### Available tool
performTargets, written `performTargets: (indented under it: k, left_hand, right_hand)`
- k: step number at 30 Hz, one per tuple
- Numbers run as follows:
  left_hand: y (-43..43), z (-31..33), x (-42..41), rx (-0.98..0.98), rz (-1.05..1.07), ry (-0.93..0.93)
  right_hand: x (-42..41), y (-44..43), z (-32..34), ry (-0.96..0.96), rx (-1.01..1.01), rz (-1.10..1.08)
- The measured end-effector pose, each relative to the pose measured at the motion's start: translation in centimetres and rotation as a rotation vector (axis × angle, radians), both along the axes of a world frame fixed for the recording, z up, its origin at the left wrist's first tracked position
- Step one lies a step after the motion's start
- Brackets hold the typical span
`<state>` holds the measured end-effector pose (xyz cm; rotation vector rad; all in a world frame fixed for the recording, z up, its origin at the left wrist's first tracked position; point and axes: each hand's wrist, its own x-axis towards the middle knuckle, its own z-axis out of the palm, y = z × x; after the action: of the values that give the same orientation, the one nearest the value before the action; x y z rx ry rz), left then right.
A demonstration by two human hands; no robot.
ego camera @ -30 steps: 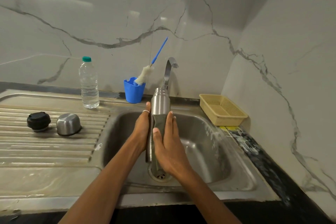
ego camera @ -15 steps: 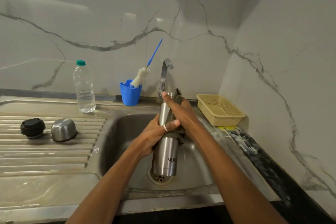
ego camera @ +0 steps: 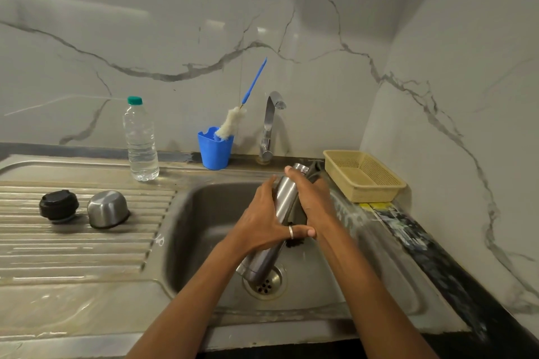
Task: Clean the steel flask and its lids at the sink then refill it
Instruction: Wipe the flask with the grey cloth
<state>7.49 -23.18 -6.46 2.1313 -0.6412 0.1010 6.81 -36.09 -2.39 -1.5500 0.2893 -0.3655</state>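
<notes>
The open steel flask (ego camera: 284, 198) leans over the sink basin (ego camera: 204, 213), mouth toward the back right and base above the drain (ego camera: 267, 283). My left hand (ego camera: 262, 221) grips its middle, thumb wrapped across the front. My right hand (ego camera: 313, 201) is curled round the upper part, pressing a dark scrub cloth (ego camera: 313, 172) against the flask; most of the cloth is hidden under the hand. On the draining board at the left stand the black inner lid (ego camera: 59, 206) and the upturned steel cup lid (ego camera: 107, 208).
A plastic water bottle (ego camera: 140, 141) with a green cap stands behind the draining board. A blue cup (ego camera: 215, 151) holds a bottle brush (ego camera: 232, 122) beside the tap (ego camera: 269, 125). A beige mesh basket (ego camera: 364, 175) sits at the sink's back right.
The flask has tilted from upright to leaning toward the back right. My right hand with the cloth slid from the lower body up to the neck, and my left hand shifted lower.
</notes>
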Motion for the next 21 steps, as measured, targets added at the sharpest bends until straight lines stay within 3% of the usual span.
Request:
performTargets:
  k: [4, 7, 9, 12, 16, 17, 19, 21]
  left_hand:
    - [0.8, -0.2, 0.2, 0.166, 0.011, -0.038]
    - [0.4, -0.9, 0.1, 0.455, 0.106, -0.186]
    - [-0.4, -1.3, 0.1, 0.518, 0.212, -0.292]
    - [-0.7, -1.6, 0.5, 0.436, 0.198, -0.266]
    - [0.8, -1.2, 1.6, 0.048, -0.124, 0.305]
    - [1.1, -1.2, 1.7, 0.007, -0.153, 0.352]
    - [1.0, -1.0, 1.3, 0.058, -0.098, 0.3]
    - [0.2, -1.0, 0.5, 0.222, 0.053, 0.103]
  right_hand:
    - [0.9, -0.9, -0.3, -0.034, 0.196, -0.138]
    - [1.7, -2.2, -0.5, -0.062, 0.285, -0.225]
    - [1.9, -2.6, -0.8, -0.064, 0.356, -0.241]
    - [2.1, -3.3, -1.4, -0.046, 0.432, -0.176]
    - [1.9, -4.3, -1.6, -0.037, 0.47, 0.105]
    - [1.9, -4.3, -1.6, -0.032, 0.465, 0.128]
    - [2.3, -3.9, -1.7, -0.011, 0.47, 0.074]
    - [2.6, -3.5, -2.0, 0.022, 0.447, -0.083]
